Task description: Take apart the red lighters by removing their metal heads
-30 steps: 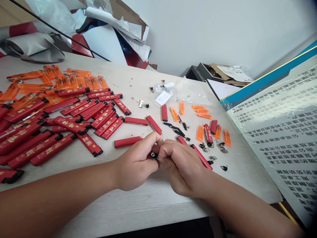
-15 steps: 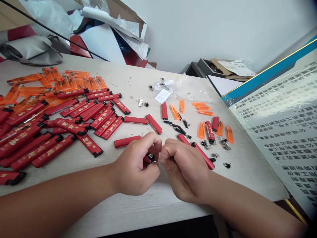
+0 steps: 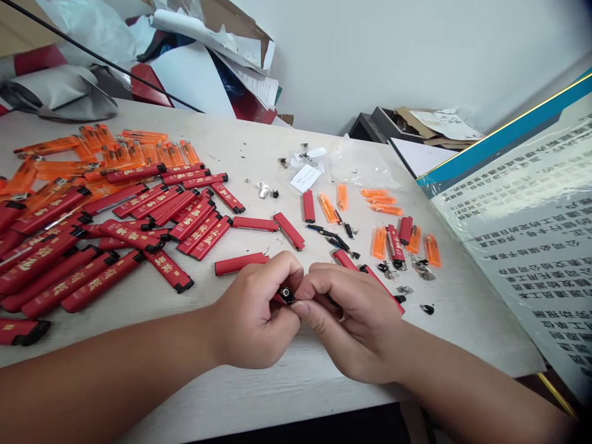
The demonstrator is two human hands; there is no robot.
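Note:
My left hand is wrapped round a red lighter, whose black and metal top end shows between thumb and forefinger. My right hand touches that end with thumb and forefinger pinched together; whatever they grip is too small to make out. Its other fingers are curled. Several red lighters with gold characters and black caps lie heaped to the left, beside orange lighters. Just beyond my hands lie a red piece and another red piece.
At the right are small metal parts, orange pieces and a leaning printed board. A clear plastic bag lies further back. Papers and bags are piled at the back left of the table.
My right thumb has straightened and now presses against the lighter's top end; the right fingers have loosened a little. My left hand keeps its hold.

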